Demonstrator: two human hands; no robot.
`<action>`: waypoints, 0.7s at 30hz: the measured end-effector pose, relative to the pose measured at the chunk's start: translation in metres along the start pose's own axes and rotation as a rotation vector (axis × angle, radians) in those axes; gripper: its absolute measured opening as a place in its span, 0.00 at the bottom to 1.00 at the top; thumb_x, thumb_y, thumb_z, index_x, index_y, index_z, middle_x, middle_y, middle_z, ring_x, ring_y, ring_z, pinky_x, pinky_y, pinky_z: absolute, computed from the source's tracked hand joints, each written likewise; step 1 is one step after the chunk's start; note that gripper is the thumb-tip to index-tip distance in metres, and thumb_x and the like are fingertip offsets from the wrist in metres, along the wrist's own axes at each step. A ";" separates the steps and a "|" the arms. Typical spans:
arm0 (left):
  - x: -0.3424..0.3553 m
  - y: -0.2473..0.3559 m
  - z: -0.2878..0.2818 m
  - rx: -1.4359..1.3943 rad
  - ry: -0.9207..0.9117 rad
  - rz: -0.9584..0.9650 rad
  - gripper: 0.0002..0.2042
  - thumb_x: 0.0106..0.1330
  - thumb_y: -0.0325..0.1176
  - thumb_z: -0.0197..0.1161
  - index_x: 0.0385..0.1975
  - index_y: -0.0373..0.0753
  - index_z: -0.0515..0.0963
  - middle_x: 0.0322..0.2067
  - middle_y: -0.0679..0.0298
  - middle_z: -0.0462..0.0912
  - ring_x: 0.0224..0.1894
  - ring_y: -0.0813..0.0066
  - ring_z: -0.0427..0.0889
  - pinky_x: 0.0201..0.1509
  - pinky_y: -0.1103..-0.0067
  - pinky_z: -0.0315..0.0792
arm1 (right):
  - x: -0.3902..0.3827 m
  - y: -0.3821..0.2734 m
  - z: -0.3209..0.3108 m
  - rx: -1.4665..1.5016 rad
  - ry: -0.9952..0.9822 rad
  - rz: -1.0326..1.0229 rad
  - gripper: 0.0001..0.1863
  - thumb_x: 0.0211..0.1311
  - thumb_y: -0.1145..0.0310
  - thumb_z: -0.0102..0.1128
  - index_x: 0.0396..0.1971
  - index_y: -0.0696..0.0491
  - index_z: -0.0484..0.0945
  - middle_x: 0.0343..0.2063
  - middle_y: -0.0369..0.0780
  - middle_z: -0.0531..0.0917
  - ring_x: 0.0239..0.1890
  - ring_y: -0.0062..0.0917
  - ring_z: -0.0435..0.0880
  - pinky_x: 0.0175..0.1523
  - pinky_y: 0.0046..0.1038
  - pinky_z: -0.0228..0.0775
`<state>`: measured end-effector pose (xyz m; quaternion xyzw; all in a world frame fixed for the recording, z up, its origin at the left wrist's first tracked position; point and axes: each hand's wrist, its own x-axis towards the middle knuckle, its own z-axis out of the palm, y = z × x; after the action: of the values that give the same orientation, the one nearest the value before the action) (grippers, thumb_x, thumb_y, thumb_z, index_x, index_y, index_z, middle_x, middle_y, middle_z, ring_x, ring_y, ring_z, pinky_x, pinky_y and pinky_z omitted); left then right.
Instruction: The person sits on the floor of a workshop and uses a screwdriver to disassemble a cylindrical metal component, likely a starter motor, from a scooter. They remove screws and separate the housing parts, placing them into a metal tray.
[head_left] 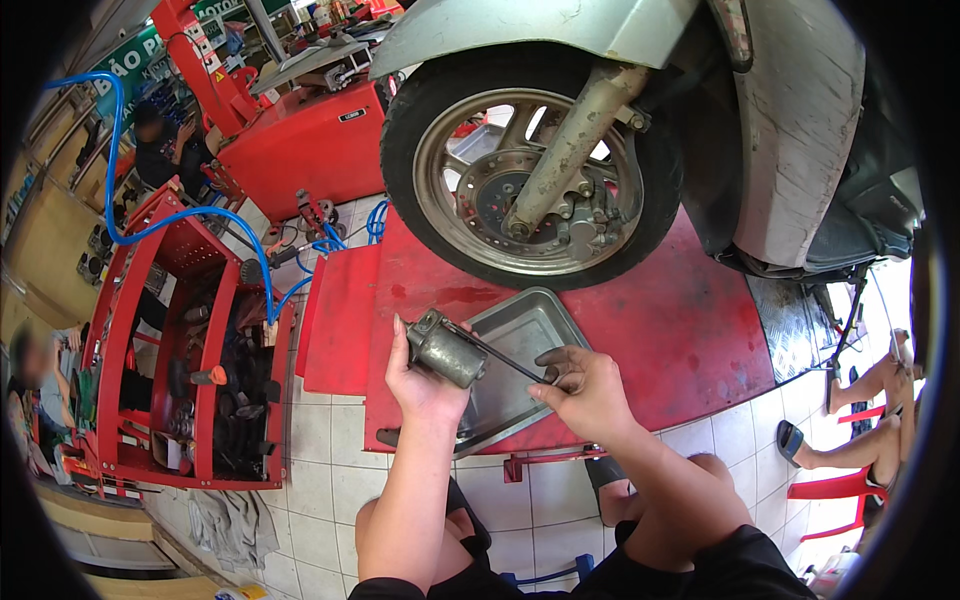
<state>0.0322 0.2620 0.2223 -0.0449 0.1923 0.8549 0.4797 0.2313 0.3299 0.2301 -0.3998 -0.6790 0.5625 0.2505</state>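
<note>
The largest thing is a grey scooter, which stands on a red platform in front of the person. To the left of this platform there is a red tool cart with open shelves, and a blue hose hangs in a curve above it. The front wheel of the scooter shows its brake disc and its dark tyre. Just below the wheel, a shallow metal tray lies on the platform, partly covered by the hands.

The left hand is turned palm up and holds a grey metal cylinder, which is tilted, over the left part of the tray. The thumb stands at its left side; how the other fingers close behind it, I cannot tell. The right hand pinches the end of a thin dark rod between thumb and fingers. The other end of this rod reaches beside the cylinder; whether they touch is not clear.
</note>
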 end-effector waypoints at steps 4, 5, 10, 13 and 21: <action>-0.002 0.001 0.002 0.002 0.017 0.007 0.23 0.70 0.55 0.58 0.42 0.37 0.80 0.38 0.57 0.84 0.44 0.52 0.81 0.55 0.58 0.74 | 0.001 -0.010 0.000 0.144 0.006 0.062 0.16 0.58 0.80 0.70 0.46 0.66 0.78 0.29 0.43 0.87 0.29 0.20 0.86 0.33 0.21 0.76; -0.002 0.002 0.002 0.007 0.030 0.013 0.23 0.70 0.55 0.58 0.42 0.37 0.80 0.38 0.57 0.84 0.44 0.52 0.81 0.55 0.58 0.74 | 0.001 -0.013 0.000 0.172 -0.005 0.087 0.16 0.60 0.82 0.68 0.47 0.67 0.77 0.29 0.43 0.86 0.30 0.19 0.86 0.32 0.19 0.76; -0.002 0.000 0.000 0.007 -0.017 -0.017 0.23 0.70 0.55 0.58 0.42 0.37 0.81 0.39 0.57 0.84 0.44 0.52 0.81 0.55 0.58 0.74 | 0.000 -0.001 0.000 -0.028 0.030 -0.076 0.16 0.56 0.78 0.71 0.44 0.64 0.81 0.28 0.44 0.89 0.27 0.20 0.88 0.34 0.21 0.76; -0.001 0.001 0.000 0.004 -0.033 -0.028 0.23 0.70 0.55 0.58 0.43 0.37 0.80 0.39 0.57 0.84 0.45 0.52 0.81 0.55 0.58 0.74 | 0.000 -0.003 0.002 0.031 0.026 -0.017 0.16 0.56 0.78 0.71 0.45 0.63 0.81 0.28 0.43 0.89 0.26 0.20 0.88 0.34 0.22 0.76; -0.001 0.002 -0.003 0.024 -0.056 -0.046 0.25 0.70 0.56 0.57 0.42 0.36 0.80 0.40 0.55 0.83 0.46 0.51 0.80 0.55 0.57 0.73 | -0.001 -0.008 0.005 0.044 0.015 -0.032 0.13 0.62 0.81 0.67 0.45 0.66 0.77 0.27 0.43 0.85 0.28 0.20 0.86 0.33 0.20 0.79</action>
<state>0.0312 0.2592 0.2208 -0.0196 0.1882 0.8422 0.5048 0.2262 0.3256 0.2369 -0.3875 -0.6709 0.5701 0.2735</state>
